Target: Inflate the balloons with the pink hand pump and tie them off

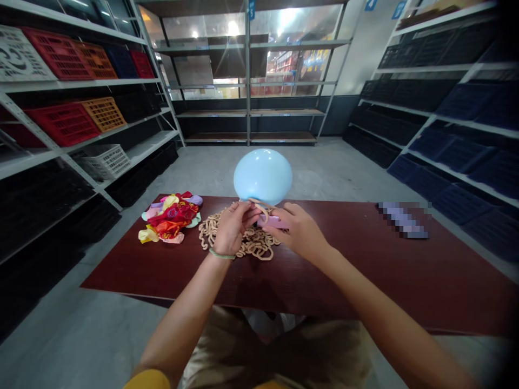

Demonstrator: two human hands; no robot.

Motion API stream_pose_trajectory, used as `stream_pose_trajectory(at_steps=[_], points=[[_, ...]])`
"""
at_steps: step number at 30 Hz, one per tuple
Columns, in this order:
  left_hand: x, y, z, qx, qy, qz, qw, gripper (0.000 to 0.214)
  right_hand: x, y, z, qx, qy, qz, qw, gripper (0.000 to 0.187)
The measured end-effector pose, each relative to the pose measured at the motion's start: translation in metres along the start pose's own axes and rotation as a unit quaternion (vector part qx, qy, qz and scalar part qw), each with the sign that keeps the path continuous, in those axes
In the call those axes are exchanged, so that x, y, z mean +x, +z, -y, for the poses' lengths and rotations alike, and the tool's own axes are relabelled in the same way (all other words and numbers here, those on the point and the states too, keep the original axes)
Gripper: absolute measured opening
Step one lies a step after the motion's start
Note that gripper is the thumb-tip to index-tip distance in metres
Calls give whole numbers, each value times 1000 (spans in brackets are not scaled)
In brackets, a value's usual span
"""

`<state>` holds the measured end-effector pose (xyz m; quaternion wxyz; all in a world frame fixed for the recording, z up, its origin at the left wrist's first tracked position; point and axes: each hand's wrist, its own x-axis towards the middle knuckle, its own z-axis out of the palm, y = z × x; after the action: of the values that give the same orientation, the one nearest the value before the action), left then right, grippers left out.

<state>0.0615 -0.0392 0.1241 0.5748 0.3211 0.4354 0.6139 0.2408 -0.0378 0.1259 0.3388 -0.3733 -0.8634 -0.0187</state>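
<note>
A light blue inflated balloon (pixel 263 175) stands just beyond my hands at the table's far side. My left hand (pixel 235 224) is closed in a pinch on a tan rubber band (pixel 264 212), close under the balloon. From the other side, my right hand (pixel 300 229) curls its fingers around a small pink-lilac object (pixel 272 222), whose kind I cannot make out. The balloon's neck is hidden behind the fingers. Beneath my hands lies a tangled heap of tan rubber bands (pixel 255 246).
Flat, colourful balloons (pixel 172 216) lie piled on the left of the dark red table (pixel 344 281). A blurred, pixelated oblong object (pixel 403 219) lies at the right. Shelves with crates (pixel 65 121) line the left, and racks with dark bins (pixel 454 151) the right.
</note>
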Motion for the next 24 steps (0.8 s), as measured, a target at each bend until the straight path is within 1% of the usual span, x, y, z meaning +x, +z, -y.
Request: stream_pose_trajectory(at_steps=[3, 4, 6, 8, 10, 12, 13, 14, 16, 17, 19, 22, 24], points=[[0, -1, 0, -8, 4, 9, 1000, 17, -3, 12, 7, -52, 8, 0, 999, 21], [0, -1, 0, -13, 5, 12, 1000, 18, -4, 12, 11, -71, -2, -1, 997, 21], [-2, -2, 0, -15, -2, 25, 1000, 19, -5, 6, 21, -110, -47, -9, 993, 23], [-4, -2, 1, 10, -15, 48, 999, 21, -4, -9, 31, -141, -115, -28, 983, 22], [-6, 0, 3, 61, -30, 82, 994, 23, 2, -28, 38, -162, -186, -47, 968, 22], [-8, 4, 6, 108, -35, 114, 987, 24, 13, -47, 41, -154, -250, -35, 955, 22], [-9, 7, 7, 125, -30, 126, 984, 23, 18, -55, 41, -133, -270, -22, 953, 21], [-10, 9, 8, 139, -23, 134, 981, 22, 24, -60, 39, -108, -275, -10, 955, 21], [-11, 11, 8, 153, -4, 134, 979, 21, 32, -66, 31, -48, -246, 3, 968, 20], [-11, 11, 8, 154, 1, 128, 980, 21, 34, -67, 25, -15, -220, -1, 975, 20], [-10, 7, 6, 145, -10, 122, 982, 21, 34, -65, 13, 59, -167, -21, 984, 20], [-9, 0, 2, 130, -41, 132, 982, 23, 28, -61, -2, 160, -99, -54, 981, 22], [-8, -3, -1, 133, -35, 126, 982, 23, 25, -59, -7, 192, -66, -58, 977, 22]])
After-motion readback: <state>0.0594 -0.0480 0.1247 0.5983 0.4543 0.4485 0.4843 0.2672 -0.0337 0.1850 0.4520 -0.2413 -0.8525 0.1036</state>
